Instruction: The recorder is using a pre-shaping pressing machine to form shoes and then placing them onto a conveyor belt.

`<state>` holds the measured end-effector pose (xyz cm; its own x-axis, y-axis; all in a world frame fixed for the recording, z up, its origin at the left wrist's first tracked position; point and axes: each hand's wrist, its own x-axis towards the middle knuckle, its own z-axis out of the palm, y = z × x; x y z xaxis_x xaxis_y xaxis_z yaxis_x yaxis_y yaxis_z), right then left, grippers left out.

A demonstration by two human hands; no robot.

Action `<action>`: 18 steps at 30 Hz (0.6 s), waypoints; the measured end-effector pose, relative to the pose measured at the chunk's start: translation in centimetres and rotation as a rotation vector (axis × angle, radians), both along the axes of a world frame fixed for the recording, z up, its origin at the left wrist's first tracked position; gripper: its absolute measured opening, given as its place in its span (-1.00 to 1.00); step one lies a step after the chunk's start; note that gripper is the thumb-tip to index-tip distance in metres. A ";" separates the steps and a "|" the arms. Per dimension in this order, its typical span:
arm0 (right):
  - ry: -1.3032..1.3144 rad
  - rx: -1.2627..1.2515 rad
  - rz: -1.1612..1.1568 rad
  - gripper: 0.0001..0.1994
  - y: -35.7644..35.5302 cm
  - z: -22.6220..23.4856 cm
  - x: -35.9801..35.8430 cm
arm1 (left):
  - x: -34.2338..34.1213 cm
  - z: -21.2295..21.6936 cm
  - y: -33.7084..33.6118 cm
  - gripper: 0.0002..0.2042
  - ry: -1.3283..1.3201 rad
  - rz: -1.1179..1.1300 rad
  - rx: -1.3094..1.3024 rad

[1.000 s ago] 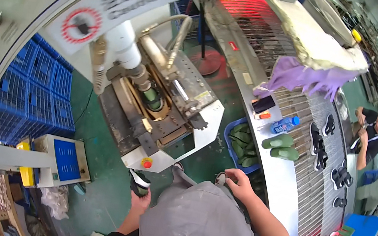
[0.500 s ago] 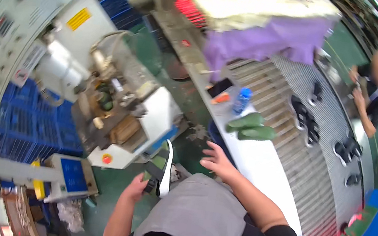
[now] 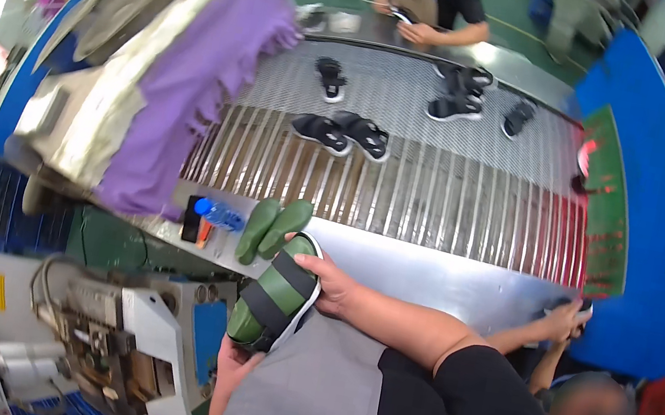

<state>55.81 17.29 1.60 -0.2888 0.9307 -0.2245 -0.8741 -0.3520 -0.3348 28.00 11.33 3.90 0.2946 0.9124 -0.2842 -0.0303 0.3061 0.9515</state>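
Left hand [image 3: 239, 358] low, gripping; right hand [image 3: 325, 280] farther forward, gripping, right forearm [image 3: 406, 319] slanted.

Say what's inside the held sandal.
A green last fills the sandal, showing between and beyond its black straps. The footbed under the last is covered and can't be seen.

Now gripping the strappy sandal [image 3: 278, 291] with the right hand [image 3: 328, 284] too, not just the left hand [image 3: 238, 359], holding it up near the green foot forms [image 3: 287, 228]. Also facing the conveyor [image 3: 431, 193] pretty much head-on instead of the press machine [image 3: 100, 336].
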 end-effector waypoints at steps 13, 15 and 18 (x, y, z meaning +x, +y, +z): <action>-0.384 0.184 -0.587 -0.48 -2.0 0.2 5.6 | 10.5 5.5 12.2 -0.30 0.745 -0.722 0.412; -0.298 0.083 -0.578 -0.49 -1.6 -1.6 6.0 | 10.2 5.5 12.7 -0.32 0.757 -0.730 0.312; -0.043 -0.229 -0.557 -0.52 -0.8 -6.7 7.0 | 8.3 5.4 13.5 -0.35 0.780 -0.770 0.017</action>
